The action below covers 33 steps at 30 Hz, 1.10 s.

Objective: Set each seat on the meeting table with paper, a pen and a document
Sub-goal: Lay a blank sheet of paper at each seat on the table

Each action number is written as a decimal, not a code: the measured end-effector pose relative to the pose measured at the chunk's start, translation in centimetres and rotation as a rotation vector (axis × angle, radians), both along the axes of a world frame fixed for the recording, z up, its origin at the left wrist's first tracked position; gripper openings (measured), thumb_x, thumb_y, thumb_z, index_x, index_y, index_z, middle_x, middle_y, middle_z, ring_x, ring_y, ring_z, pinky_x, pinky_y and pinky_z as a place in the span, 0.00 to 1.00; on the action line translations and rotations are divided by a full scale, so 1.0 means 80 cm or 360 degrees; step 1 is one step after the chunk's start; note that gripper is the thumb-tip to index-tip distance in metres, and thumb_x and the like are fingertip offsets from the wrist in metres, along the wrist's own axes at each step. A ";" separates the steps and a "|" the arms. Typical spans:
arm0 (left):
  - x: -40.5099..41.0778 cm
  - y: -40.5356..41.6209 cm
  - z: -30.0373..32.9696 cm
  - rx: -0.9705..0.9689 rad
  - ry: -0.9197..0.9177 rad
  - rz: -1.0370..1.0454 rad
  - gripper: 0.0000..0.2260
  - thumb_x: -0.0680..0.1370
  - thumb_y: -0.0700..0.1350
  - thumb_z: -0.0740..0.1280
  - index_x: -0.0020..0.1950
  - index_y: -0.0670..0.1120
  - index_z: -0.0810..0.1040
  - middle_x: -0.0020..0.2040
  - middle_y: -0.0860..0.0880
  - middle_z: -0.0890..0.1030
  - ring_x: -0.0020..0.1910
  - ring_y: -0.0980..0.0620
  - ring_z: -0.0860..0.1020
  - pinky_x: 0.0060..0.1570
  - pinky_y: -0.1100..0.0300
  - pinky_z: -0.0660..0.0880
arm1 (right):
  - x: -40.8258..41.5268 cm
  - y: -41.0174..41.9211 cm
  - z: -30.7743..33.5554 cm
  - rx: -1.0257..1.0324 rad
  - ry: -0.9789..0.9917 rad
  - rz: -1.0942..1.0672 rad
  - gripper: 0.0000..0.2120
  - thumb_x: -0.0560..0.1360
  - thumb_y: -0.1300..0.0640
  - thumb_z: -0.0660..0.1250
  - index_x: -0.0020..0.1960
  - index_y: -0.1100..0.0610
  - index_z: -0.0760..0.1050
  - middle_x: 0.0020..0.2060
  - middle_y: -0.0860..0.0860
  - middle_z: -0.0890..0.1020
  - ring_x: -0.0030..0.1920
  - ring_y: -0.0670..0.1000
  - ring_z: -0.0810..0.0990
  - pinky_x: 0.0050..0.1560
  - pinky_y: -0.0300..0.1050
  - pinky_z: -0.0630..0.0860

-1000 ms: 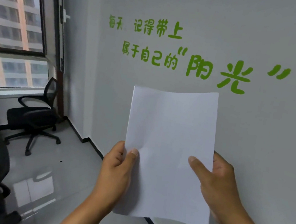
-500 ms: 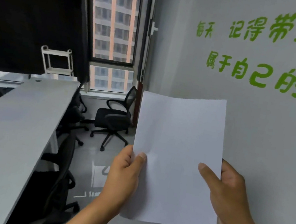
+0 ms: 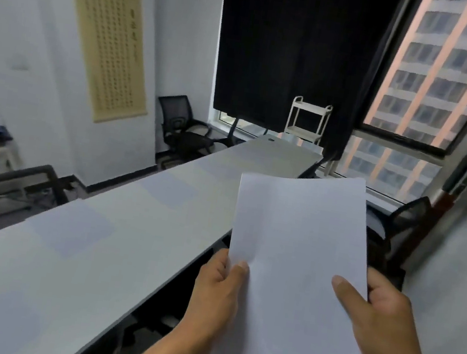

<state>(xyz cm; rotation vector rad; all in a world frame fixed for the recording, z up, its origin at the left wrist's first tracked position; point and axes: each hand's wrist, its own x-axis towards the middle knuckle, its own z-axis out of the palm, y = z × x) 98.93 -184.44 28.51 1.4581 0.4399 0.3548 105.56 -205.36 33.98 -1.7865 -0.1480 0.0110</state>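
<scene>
We hold the blank paper (image 3: 295,265) upright in the air, right of the meeting table (image 3: 114,237). Our left hand (image 3: 216,292) and right hand (image 3: 378,316) pinch its side edges, thumbs on front.

A yellow scroll (image 3: 109,46) hangs on the left white wall; black blind (image 3: 293,49) and window (image 3: 448,72) far, white cart (image 3: 309,118) beneath.
</scene>
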 end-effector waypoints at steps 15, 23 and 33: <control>0.217 0.207 -0.084 -0.0140 0.0176 0.0639 0.10 0.88 0.44 0.63 0.56 0.50 0.84 0.50 0.55 0.89 0.49 0.54 0.88 0.48 0.59 0.80 | 0.316 0.258 -0.067 -0.0260 0.0155 0.0679 0.08 0.81 0.56 0.72 0.44 0.54 0.83 0.41 0.62 0.86 0.37 0.61 0.81 0.40 0.56 0.78; 0.281 0.284 -0.120 -0.0148 0.0349 0.0991 0.10 0.87 0.44 0.63 0.54 0.49 0.84 0.49 0.54 0.89 0.48 0.53 0.88 0.48 0.57 0.81 | 0.444 0.385 -0.136 -0.0318 0.0224 0.0998 0.20 0.79 0.56 0.74 0.39 0.64 0.66 0.31 0.53 0.67 0.34 0.50 0.63 0.36 0.45 0.63; 0.365 0.296 -0.184 -0.0329 0.0631 0.1567 0.09 0.87 0.44 0.64 0.54 0.48 0.84 0.48 0.52 0.90 0.47 0.50 0.88 0.50 0.49 0.84 | 0.575 0.502 -0.241 -0.0438 0.0387 0.1612 0.18 0.79 0.52 0.72 0.41 0.62 0.69 0.32 0.50 0.67 0.35 0.51 0.63 0.40 0.47 0.63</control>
